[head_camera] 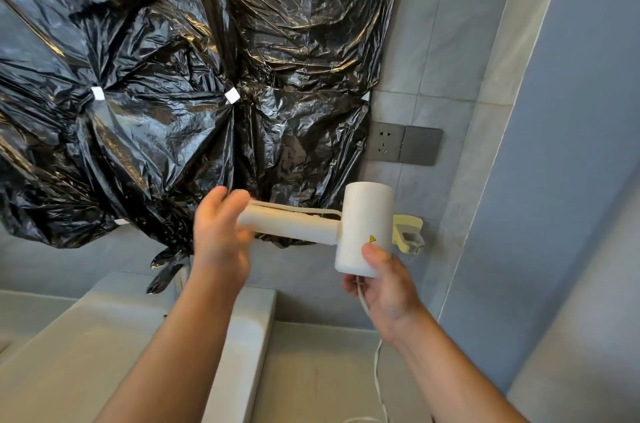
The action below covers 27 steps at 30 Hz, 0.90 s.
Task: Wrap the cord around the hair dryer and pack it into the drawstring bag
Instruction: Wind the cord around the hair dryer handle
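1. Hair dryer point(367, 221): white, hard plastic shell, smooth and likely a bit slippery. Probably light enough for one hand, with the weight in the barrel. It is held in the air in front of the tiled wall, barrel to the right, handle pointing left.
2. Best hold, by my judgement: around the barrel, which leaves the handle free for winding.
3. Cord point(375, 363): thin, white, limp. Two strands lie along the top of the handle. The rest drops from under the barrel, past the right wrist, out of the bottom of the view. It is likely to slip off a smooth handle unless kept taut.
4. Right hand point(388, 287): thumb pressed on the barrel's lower end, fingers wrapped behind, a firm clamp. The cord runs out through the palm.
5. Left hand point(221, 232): blurred, fingers curved over the handle's tip where the strands meet. Cannot tell whether they pinch the cord or the handle.
6. Drawstring bag: not in view.
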Available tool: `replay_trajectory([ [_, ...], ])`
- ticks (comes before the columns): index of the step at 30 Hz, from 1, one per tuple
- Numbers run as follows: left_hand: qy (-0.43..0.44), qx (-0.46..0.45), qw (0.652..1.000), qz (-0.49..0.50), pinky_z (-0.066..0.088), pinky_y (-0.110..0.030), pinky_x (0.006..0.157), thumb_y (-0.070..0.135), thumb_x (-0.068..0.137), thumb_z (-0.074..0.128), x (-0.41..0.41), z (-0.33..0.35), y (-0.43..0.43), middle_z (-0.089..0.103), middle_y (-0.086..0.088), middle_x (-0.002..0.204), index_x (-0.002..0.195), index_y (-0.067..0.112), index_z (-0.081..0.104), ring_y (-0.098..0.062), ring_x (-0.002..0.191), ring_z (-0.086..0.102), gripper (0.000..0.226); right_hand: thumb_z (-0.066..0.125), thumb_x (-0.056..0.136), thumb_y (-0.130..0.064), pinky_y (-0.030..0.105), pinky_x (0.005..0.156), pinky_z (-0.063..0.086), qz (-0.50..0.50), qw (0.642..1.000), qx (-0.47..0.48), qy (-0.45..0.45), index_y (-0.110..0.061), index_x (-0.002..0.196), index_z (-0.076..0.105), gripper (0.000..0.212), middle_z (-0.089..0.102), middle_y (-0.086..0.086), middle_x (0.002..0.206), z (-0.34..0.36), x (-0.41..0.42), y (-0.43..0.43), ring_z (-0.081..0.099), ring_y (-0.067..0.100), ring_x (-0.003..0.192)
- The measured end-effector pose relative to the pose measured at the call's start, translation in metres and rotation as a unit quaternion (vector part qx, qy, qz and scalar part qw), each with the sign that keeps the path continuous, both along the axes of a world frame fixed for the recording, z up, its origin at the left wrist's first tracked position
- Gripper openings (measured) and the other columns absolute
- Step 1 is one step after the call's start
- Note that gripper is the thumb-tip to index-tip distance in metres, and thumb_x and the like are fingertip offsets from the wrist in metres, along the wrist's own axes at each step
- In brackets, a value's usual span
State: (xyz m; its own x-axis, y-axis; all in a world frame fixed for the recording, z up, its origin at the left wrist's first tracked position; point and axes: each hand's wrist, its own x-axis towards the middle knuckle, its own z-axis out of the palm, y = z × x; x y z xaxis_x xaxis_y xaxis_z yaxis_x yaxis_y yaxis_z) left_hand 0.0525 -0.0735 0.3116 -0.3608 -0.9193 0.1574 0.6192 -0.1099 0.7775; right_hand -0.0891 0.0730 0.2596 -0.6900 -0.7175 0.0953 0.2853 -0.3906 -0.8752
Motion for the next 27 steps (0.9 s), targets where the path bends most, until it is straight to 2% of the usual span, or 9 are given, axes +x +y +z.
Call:
replay_trajectory([
  [2, -0.187, -0.285, 0.920, 0.193, 0.038, -0.031, 0.106, 0.022, 0.084, 0.071, 0.010, -0.002, -0.001, 0.048, 0.007, 0.139, 0.145, 0.015, 0.040, -0.010, 0.126, 0.048, 0.068, 0.075, 0.049, -0.036, 0.030, 0.050, 0.048, 0.004, 0.999, 0.008, 0.031, -0.007, 0.107, 0.060, 0.067, 0.065, 0.011, 0.085, 0.007, -0.015, 0.006, 0.060, 0.018, 0.066],
  [4, -0.337, -0.583, 0.712, 0.198, 0.030, -0.026, 0.111, 0.040, 0.078, 0.073, 0.009, 0.004, 0.001, 0.048, 0.008, 0.139, 0.145, 0.014, 0.042, -0.013, 0.133, 0.044, 0.079, 0.074, 0.051, -0.036, 0.030, 0.052, 0.048, 0.017, 0.997, 0.019, 0.068, -0.008, 0.109, 0.060, 0.066, 0.065, 0.010, 0.088, 0.014, -0.027, 0.010, 0.062, 0.017, 0.071],
  [5, -0.406, -0.653, 0.624, 0.142, 0.028, -0.027, 0.112, 0.050, 0.076, 0.071, 0.004, 0.008, 0.005, 0.048, 0.006, 0.143, 0.147, 0.016, 0.038, -0.017, 0.135, 0.043, 0.086, 0.073, 0.052, -0.037, 0.030, 0.053, 0.048, 0.023, 0.995, 0.031, 0.093, -0.008, 0.109, 0.060, 0.065, 0.066, 0.009, 0.090, 0.017, -0.031, 0.011, 0.063, 0.016, 0.073],
  [7, -0.505, -0.666, 0.545, 0.062, 0.034, -0.034, 0.110, 0.058, 0.078, 0.067, -0.010, 0.012, 0.014, 0.049, 0.004, 0.146, 0.151, 0.024, 0.028, -0.020, 0.132, 0.048, 0.090, 0.073, 0.051, -0.037, 0.029, 0.057, 0.048, 0.038, 0.988, 0.055, 0.138, -0.009, 0.106, 0.061, 0.063, 0.067, 0.006, 0.089, 0.025, -0.034, 0.013, 0.063, 0.014, 0.075],
  [12, -0.507, -0.669, 0.536, 0.088, 0.052, -0.037, 0.072, 0.054, 0.081, 0.062, -0.023, 0.011, 0.015, 0.067, 0.008, 0.102, 0.116, 0.031, 0.049, -0.020, 0.089, 0.065, 0.044, 0.073, 0.052, -0.038, 0.027, 0.058, 0.046, 0.068, 0.977, 0.072, 0.188, -0.010, 0.101, 0.064, 0.058, 0.069, 0.000, 0.082, 0.037, -0.038, 0.018, 0.062, 0.014, 0.075],
  [17, -0.490, -0.655, 0.567, 0.098, 0.053, -0.036, 0.071, 0.053, 0.082, 0.060, -0.029, 0.007, 0.017, 0.065, 0.010, 0.096, 0.113, 0.036, 0.052, -0.018, 0.084, 0.064, 0.036, 0.083, 0.046, -0.059, 0.024, 0.050, 0.038, 0.084, 0.985, 0.056, 0.137, -0.018, 0.105, 0.062, 0.075, 0.066, 0.000, 0.081, 0.030, -0.040, 0.019, 0.054, 0.012, 0.065],
  [20, -0.485, -0.636, 0.590, 0.110, 0.051, -0.035, 0.067, 0.053, 0.083, 0.059, -0.036, 0.002, 0.020, 0.064, 0.008, 0.094, 0.111, 0.034, 0.051, -0.021, 0.082, 0.063, 0.034, 0.068, 0.050, -0.080, 0.023, 0.044, 0.026, 0.085, 0.994, 0.046, 0.048, -0.020, 0.110, 0.064, 0.085, 0.062, 0.007, 0.086, 0.020, -0.036, 0.017, 0.044, 0.012, 0.057],
  [23, -0.491, -0.605, 0.609, 0.149, 0.046, -0.033, 0.062, 0.051, 0.085, 0.058, -0.044, -0.005, 0.026, 0.063, 0.005, 0.092, 0.108, 0.029, 0.052, -0.025, 0.082, 0.063, 0.033, 0.050, 0.065, -0.072, 0.020, 0.041, 0.024, 0.062, 0.995, 0.078, 0.010, -0.014, 0.113, 0.061, 0.075, 0.065, 0.010, 0.091, 0.020, -0.024, 0.013, 0.041, 0.011, 0.054],
  [27, -0.476, -0.562, 0.650, 0.187, 0.045, -0.035, 0.059, 0.050, 0.085, 0.059, -0.053, -0.019, 0.047, 0.062, 0.003, 0.089, 0.104, 0.024, 0.052, -0.027, 0.083, 0.063, 0.033, 0.061, 0.059, -0.066, 0.018, 0.037, 0.024, 0.001, 0.996, 0.089, -0.013, -0.015, 0.112, 0.063, 0.074, 0.067, 0.008, 0.091, 0.028, -0.016, -0.001, 0.038, 0.009, 0.050],
])
